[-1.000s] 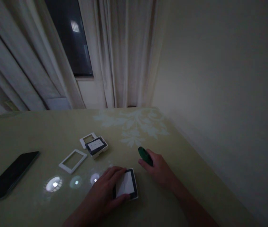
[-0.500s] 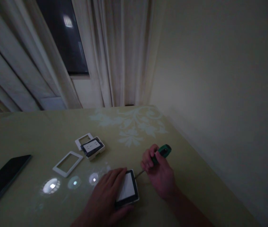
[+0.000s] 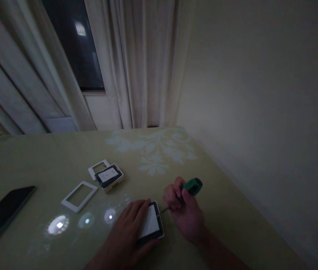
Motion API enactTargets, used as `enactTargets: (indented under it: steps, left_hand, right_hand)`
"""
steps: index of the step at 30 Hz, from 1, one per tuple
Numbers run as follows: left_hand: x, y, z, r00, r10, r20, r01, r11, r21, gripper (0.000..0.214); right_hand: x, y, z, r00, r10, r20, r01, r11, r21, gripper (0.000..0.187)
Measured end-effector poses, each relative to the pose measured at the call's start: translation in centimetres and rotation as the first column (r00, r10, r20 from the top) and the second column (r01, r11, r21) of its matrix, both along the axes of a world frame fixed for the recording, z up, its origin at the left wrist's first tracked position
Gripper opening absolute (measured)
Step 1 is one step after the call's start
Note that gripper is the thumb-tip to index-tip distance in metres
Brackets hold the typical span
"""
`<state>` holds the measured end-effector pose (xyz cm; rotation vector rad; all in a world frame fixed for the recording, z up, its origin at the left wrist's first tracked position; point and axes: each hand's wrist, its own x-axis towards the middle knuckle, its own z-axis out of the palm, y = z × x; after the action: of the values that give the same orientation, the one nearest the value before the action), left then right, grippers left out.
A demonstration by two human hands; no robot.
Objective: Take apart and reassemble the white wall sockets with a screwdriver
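My left hand (image 3: 127,232) holds a wall switch (image 3: 151,223) down on the table, its fingers along the far-left side and its thumb at the near edge. The switch has a white panel, a dark inner frame and a pale outer rim; the hand hides its left part. A screwdriver (image 3: 193,186) with a green and black handle is gripped in my right hand (image 3: 185,210). Its thin shaft slants down to the left, and the tip meets the dark frame at the switch's right side.
Farther back on the table (image 3: 49,157) lies a wall socket (image 3: 108,176), partly over a white cover frame (image 3: 93,170). A second white frame (image 3: 66,201) lies nearer. A dark flat tablet-like object (image 3: 5,213) is at the left. The wall (image 3: 248,123) borders the table's right side.
My right hand has shifted slightly down and left, lowering the screwdriver handle. The tip has moved from the switch's right edge a little inward onto the dark frame. My left hand stays in place.
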<state>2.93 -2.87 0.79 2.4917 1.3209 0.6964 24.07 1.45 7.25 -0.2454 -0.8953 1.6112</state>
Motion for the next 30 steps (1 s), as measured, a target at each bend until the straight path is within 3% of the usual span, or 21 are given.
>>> enactTargets:
  steps: [5, 8, 11, 14, 16, 24, 30]
  left_hand:
    - [1.2, -0.2, 0.7, 0.999, 0.037, 0.021, -0.037, 0.999, -0.015, 0.078]
    - [2.2, -0.4, 0.8, 0.996, 0.086, 0.006, -0.086, 0.996, 0.004, 0.072]
    - [2.9, -0.6, 0.5, 0.990, 0.141, -0.009, -0.141, 0.989, 0.034, 0.074]
    - [3.4, -0.6, 0.3, 0.983, 0.182, -0.014, -0.181, 0.981, 0.075, 0.083]
    - [3.8, -0.5, 0.4, 0.981, 0.192, -0.025, -0.189, 0.979, 0.071, 0.086]
    - [5.1, -0.1, 1.2, 0.968, 0.242, -0.071, -0.237, 0.969, 0.061, 0.070]
    - [5.5, -0.1, 1.1, 0.960, 0.272, -0.064, -0.267, 0.960, 0.086, 0.047]
  right_hand:
    - [-0.2, -0.7, 0.7, 0.992, 0.052, 0.113, -0.067, 0.989, 0.132, 0.076]
    - [-0.1, -1.3, 1.5, 0.977, -0.061, 0.203, 0.007, 0.966, 0.258, 0.074]
    - [0.4, -2.0, 2.8, 0.966, -0.151, 0.209, 0.072, 0.937, 0.343, 0.058]
    - [1.0, -2.7, 4.1, 0.977, -0.171, 0.129, 0.135, 0.959, 0.251, 0.031]
    - [1.3, -3.0, 4.6, 0.973, -0.203, 0.113, 0.178, 0.964, 0.196, 0.026]
    - [0.1, -1.0, 4.4, 0.975, -0.213, 0.057, 0.208, 0.975, 0.082, 0.053]
    - [-0.3, 3.0, 5.3, 0.973, -0.218, 0.078, 0.229, 0.959, -0.166, 0.050]
